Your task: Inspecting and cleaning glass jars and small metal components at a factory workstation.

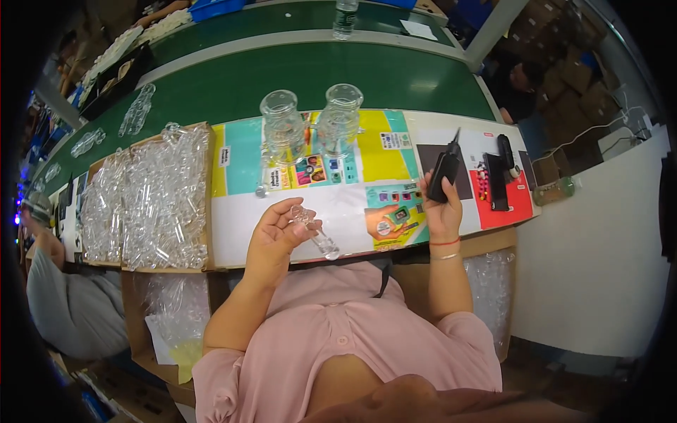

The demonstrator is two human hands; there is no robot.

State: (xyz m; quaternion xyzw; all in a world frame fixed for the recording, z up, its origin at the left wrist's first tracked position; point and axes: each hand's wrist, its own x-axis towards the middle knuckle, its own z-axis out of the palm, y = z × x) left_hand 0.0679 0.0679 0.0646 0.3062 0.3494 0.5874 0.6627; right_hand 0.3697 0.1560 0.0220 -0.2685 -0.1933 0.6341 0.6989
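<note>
My left hand (278, 236) pinches a small clear, tube-like piece (324, 244) over the front edge of the table; its narrow end points to the lower right. In my right hand (444, 211) is a black squeeze bottle (444, 173) with a thin pointed nozzle, held upright with the tip up. Two clear jars with rounded bellies and side handles, one on the left (283, 127) and one on the right (339, 121), stand on the printed sheets beyond my hands. A small round clear bit (261, 191) lies near my left hand.
At left, a cardboard box (210, 197) holds many clear pieces. More clear pieces (137, 109) lie on the green table (211, 92). A black case (498, 183) and a black tool (506, 154) lie at right. Another person's arm (48, 243) is at far left; a water bottle (345, 20) stands behind.
</note>
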